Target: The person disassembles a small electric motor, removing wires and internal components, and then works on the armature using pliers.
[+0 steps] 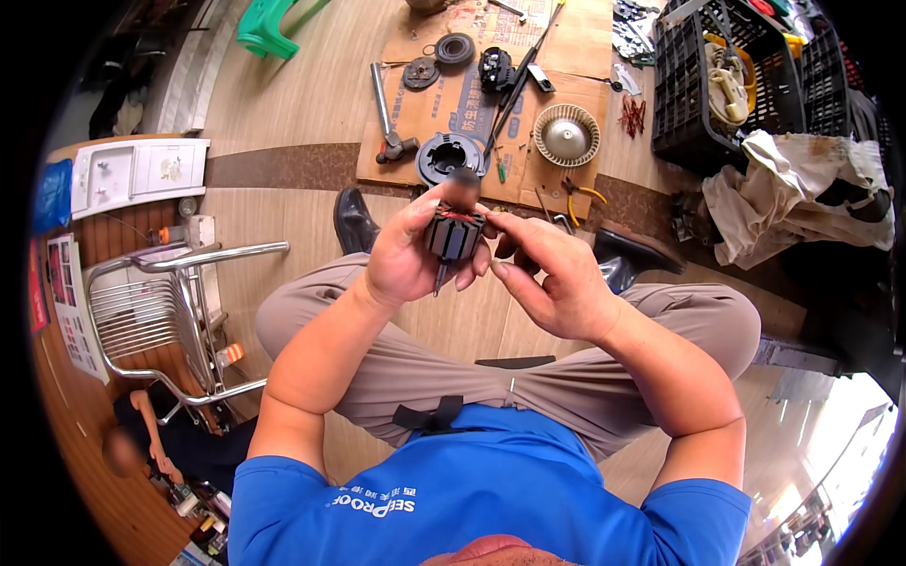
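My left hand (pixel 404 253) is wrapped around a motor armature (pixel 454 232), held above the gap between my knees. The armature has a dark slotted core, red windings near its upper end and a thin metal shaft pointing down toward me. A blurred dark round part shows at its far end. My right hand (pixel 559 283) is close on the right side, its index fingertip at the armature's edge. The right thumb is apart from that finger, and I see nothing held between them. Beyond the armature, a round dark motor housing (pixel 436 162) lies on the cardboard.
On the flattened cardboard (pixel 519 189) are a hammer (pixel 385 123), a fan wheel (pixel 566 135), pliers (pixel 583 196) and dark round parts. Black plastic crates (pixel 679 104) and a pale cloth bag (pixel 802 193) stand right. A metal chair (pixel 142 302) and another person (pixel 156 434) are left.
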`<state>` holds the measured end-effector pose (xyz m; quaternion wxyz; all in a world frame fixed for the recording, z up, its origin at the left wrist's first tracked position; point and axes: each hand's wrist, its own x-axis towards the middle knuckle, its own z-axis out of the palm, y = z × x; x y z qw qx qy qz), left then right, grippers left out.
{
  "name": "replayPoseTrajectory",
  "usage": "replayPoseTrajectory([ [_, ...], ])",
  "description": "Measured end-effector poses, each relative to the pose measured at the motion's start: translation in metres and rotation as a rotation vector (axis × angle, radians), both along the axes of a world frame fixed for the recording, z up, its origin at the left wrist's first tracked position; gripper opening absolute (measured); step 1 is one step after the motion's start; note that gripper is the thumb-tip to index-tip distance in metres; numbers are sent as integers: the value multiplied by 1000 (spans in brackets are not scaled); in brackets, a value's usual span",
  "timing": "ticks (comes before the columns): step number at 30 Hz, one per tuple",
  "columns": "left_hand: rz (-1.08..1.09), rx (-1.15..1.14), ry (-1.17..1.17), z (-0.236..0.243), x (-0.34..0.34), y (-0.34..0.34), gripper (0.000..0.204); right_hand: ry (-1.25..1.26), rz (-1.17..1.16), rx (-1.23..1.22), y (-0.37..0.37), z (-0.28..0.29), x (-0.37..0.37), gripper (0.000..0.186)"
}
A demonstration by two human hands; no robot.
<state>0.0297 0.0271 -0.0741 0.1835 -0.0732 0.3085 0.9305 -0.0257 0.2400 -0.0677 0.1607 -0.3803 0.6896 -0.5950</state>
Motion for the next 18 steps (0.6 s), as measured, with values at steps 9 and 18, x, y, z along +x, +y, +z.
replayPoseTrajectory([
  [9,42,56,-85,-4,2,3,56,-4,-6,38,0,-4,0,52],
  [18,35,72,-101,-8,3,2,57,-8,-16,61,0,-8,1,47],
])
